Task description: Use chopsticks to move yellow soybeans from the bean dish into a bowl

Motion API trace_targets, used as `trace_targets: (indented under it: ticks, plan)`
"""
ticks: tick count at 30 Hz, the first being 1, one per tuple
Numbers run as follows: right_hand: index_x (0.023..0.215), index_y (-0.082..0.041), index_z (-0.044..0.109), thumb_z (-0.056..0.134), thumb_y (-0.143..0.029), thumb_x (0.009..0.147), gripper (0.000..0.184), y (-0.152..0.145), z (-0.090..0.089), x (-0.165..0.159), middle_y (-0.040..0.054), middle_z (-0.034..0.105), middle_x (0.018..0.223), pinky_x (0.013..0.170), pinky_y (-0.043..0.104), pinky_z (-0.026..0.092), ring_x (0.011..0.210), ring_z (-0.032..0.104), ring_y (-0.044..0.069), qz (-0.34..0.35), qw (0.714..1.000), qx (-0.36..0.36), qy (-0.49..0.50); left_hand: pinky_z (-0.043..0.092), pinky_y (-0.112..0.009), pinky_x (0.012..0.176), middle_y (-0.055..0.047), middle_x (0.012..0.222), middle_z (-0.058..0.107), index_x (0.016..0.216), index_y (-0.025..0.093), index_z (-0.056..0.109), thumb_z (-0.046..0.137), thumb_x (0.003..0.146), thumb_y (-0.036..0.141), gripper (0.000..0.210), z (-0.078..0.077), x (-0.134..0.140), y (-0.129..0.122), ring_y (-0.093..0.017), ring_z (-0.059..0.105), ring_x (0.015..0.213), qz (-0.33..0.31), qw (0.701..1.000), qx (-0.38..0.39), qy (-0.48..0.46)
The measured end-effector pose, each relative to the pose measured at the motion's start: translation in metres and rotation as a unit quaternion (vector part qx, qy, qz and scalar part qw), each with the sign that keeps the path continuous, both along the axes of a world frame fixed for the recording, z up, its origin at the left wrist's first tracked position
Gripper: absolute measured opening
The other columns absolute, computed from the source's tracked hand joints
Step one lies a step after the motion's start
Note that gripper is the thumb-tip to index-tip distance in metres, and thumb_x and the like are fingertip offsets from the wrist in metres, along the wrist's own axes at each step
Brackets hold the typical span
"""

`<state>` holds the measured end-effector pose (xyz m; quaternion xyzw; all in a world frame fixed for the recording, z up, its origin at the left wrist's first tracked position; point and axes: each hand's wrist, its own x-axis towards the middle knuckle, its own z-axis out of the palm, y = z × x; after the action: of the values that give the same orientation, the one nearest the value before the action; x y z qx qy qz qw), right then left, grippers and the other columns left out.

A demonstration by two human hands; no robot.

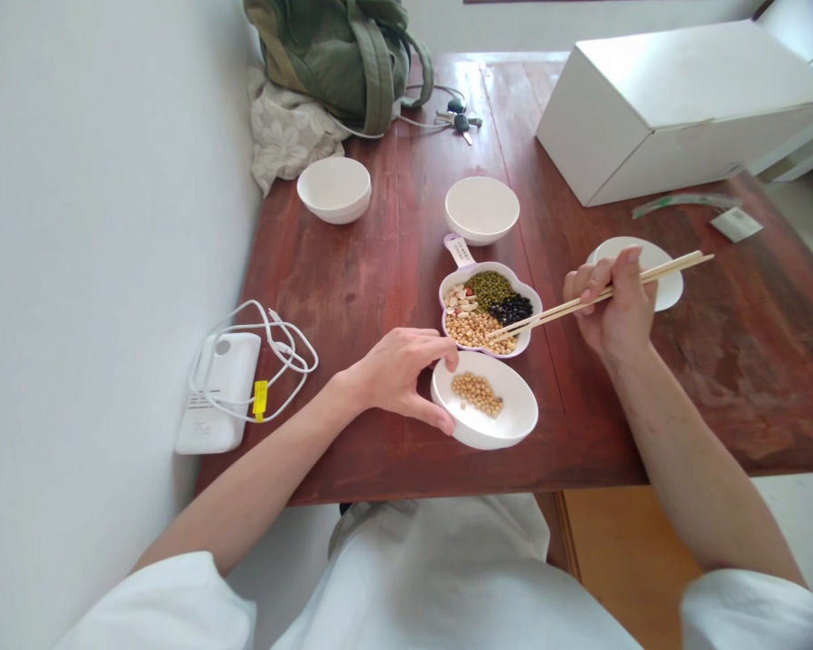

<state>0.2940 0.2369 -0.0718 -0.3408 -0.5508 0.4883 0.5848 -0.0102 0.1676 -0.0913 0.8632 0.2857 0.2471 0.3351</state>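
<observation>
My right hand grips a pair of wooden chopsticks. Their tips reach into the soybeans at the near side of a flower-shaped dish with a short handle. Green mung beans, black beans and peanuts fill its other parts. Whether a bean sits between the tips is too small to tell. My left hand holds the left rim of a white bowl between thumb and fingers. A small heap of soybeans lies inside that bowl, just in front of the dish.
Two white bowls stand behind the dish, and a third bowl is partly behind my right hand. A white box fills the back right. A green bag, keys and a power bank with cable lie leftward.
</observation>
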Motion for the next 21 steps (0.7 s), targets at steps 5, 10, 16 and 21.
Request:
trace_targets:
  ticks: [5, 10, 16, 21]
  plan:
    - [0.052, -0.025, 0.060, 0.062, -0.067, 0.099, 0.063, 0.001, -0.005, -0.002, 0.0019, 0.042, 0.044, 0.043, 0.038, 0.020, 0.039, 0.034, 0.015, -0.014, 0.999, 0.045, 0.001, 0.041, -0.031, 0.070, -0.004, 0.081, 0.067, 0.094, 0.019, 0.064, 0.065, 0.069, 0.096, 0.081, 0.000, 0.000, 0.000, -0.020, 0.060, 0.071, 0.000, 1.000, -0.004, 0.003]
    - [0.054, -0.024, 0.064, 0.061, -0.062, 0.102, 0.061, 0.002, -0.011, 0.000, 0.0029, 0.049, 0.047, 0.043, 0.036, 0.022, 0.040, 0.039, 0.015, -0.002, 0.997, 0.073, -0.024, 0.041, -0.031, 0.070, -0.004, 0.082, 0.068, 0.095, 0.019, 0.064, 0.066, 0.068, 0.095, 0.080, -0.001, 0.000, 0.000, -0.020, 0.061, 0.072, 0.000, 1.000, -0.002, 0.000]
    - [0.056, -0.023, 0.069, 0.062, -0.060, 0.102, 0.059, 0.001, -0.018, 0.002, 0.0041, 0.052, 0.049, 0.044, 0.035, 0.025, 0.042, 0.041, 0.015, 0.031, 0.997, 0.052, -0.052, 0.041, -0.032, 0.070, -0.004, 0.082, 0.068, 0.094, 0.019, 0.063, 0.062, 0.069, 0.098, 0.082, 0.001, 0.000, 0.000, -0.020, 0.061, 0.071, 0.004, 1.000, -0.006, 0.008]
    - [0.054, -0.023, 0.067, 0.063, -0.062, 0.101, 0.061, -0.001, -0.017, -0.003, 0.0033, 0.047, 0.045, 0.043, 0.034, 0.025, 0.040, 0.040, 0.014, 0.035, 0.998, 0.039, -0.036, 0.041, -0.031, 0.070, -0.004, 0.082, 0.068, 0.094, 0.019, 0.064, 0.065, 0.069, 0.096, 0.081, 0.001, 0.000, 0.000, -0.020, 0.061, 0.071, 0.000, 1.000, -0.002, 0.001]
